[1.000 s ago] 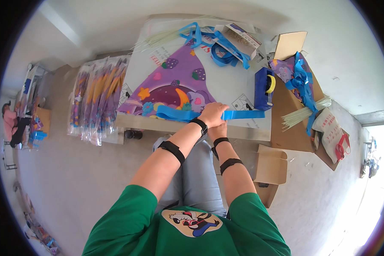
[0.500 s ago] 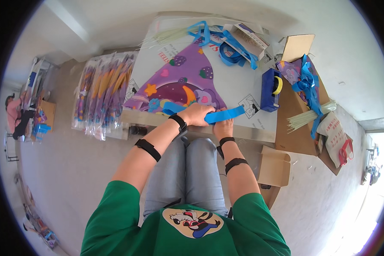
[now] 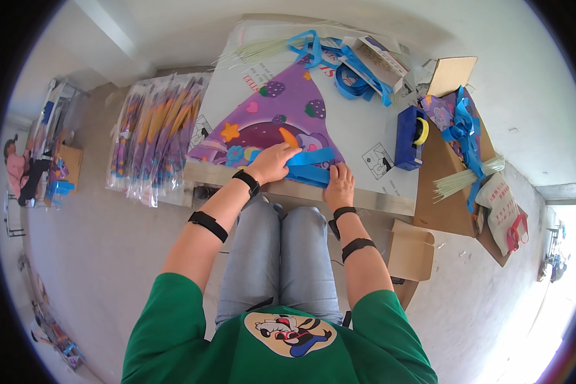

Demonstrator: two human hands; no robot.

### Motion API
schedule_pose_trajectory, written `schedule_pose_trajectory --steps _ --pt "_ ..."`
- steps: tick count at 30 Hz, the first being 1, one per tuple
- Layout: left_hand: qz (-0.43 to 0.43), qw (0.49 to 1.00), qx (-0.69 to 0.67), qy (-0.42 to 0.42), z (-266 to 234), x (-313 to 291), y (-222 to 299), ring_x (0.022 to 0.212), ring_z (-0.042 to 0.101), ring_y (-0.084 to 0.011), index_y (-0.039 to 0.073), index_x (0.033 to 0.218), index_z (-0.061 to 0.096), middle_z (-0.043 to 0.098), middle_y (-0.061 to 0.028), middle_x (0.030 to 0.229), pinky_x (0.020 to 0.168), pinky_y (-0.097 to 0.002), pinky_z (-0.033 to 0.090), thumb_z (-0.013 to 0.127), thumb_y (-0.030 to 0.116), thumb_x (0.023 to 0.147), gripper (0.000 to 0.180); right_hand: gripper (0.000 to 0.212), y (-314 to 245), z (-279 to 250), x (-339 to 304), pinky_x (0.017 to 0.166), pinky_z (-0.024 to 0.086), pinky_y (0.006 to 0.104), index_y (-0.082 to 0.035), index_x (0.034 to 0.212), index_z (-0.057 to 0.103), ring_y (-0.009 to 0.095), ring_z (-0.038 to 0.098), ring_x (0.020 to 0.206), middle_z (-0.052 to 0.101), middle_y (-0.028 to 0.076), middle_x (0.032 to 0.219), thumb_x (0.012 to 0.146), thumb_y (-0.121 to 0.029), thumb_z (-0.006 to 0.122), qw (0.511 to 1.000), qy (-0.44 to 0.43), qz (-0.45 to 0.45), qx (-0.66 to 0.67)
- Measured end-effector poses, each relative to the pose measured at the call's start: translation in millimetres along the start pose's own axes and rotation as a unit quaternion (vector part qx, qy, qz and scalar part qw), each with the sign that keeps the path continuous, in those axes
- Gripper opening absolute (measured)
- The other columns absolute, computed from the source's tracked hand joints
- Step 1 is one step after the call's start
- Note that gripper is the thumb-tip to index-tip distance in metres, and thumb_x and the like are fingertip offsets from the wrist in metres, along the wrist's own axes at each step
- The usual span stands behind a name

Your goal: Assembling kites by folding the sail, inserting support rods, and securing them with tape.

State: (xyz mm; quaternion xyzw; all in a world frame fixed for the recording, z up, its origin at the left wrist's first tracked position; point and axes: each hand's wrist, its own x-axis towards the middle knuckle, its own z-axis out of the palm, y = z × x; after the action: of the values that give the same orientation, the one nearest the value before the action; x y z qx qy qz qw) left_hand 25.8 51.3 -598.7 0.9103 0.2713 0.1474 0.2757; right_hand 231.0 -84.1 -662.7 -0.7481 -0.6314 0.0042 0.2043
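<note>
A purple triangular cloth [image 3: 262,112], printed with stars, strawberries and a moon, lies on the worktable with its point away from me. Along its near edge runs a folded blue ribbon [image 3: 317,157], in two strips between my hands. My left hand [image 3: 272,163] grips the ribbon's left part, over the lower middle of the cloth. At the cloth's near right corner, my right hand [image 3: 340,185] is closed on the ribbon's other end. My fingers hide parts of the ribbon and the cloth's near edge.
More blue ribbon [image 3: 352,82] and an open box [image 3: 374,61] lie at the far right of the worktable [image 3: 365,128]. A blue tape dispenser [image 3: 408,137] stands at its right edge, beside a large carton [image 3: 441,192]. Bagged purple goods [image 3: 153,134] are stacked at left. A person [image 3: 18,166] is far left.
The ribbon end that stuck out to the right is now folded back between my hands. My left hand has shifted left and my right hand now shows beside the ribbon.
</note>
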Motion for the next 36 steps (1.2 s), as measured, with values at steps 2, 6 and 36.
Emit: schedule_pose_trajectory --steps 2,6,36 --pt "-0.025 0.999 0.003 -0.026 -1.6 -4.1 -4.2 0.104 0.056 -0.0328 0.008 0.124 0.055 0.056 -0.0149 0.109 0.089 -0.0414 0.047 0.059 0.000 0.072 0.053 0.037 0.5 -3.4 0.0 0.097 0.038 0.0462 -0.008 0.112 0.050 0.034 0.045 0.121 0.048 0.011 0.122 0.076 -0.003 0.055 1.000 -0.002 0.000 -0.001" --pt "0.012 1.000 0.006 0.027 6.3 -17.6 -22.3 0.106 0.054 -0.0320 0.007 0.121 0.059 0.056 -0.0127 0.110 0.093 -0.0398 0.045 0.056 -0.003 0.072 0.050 0.036 -2.5 -3.9 2.3 0.097 0.039 0.0447 -0.008 0.111 0.051 0.033 0.045 0.120 0.048 0.011 0.121 0.076 -0.002 0.055 1.000 0.010 -0.008 0.011" --pt "0.030 0.988 0.147 0.036 34.7 -47.6 -34.5 0.123 0.044 -0.0269 0.010 0.126 0.053 0.050 -0.0056 0.127 0.104 -0.0397 0.036 0.061 0.003 0.074 0.053 0.039 -9.6 -51.4 20.5 0.097 0.043 0.0422 -0.005 0.116 0.056 0.033 0.050 0.117 0.055 0.013 0.119 0.078 -0.009 0.066 0.997 -0.039 -0.046 0.042"
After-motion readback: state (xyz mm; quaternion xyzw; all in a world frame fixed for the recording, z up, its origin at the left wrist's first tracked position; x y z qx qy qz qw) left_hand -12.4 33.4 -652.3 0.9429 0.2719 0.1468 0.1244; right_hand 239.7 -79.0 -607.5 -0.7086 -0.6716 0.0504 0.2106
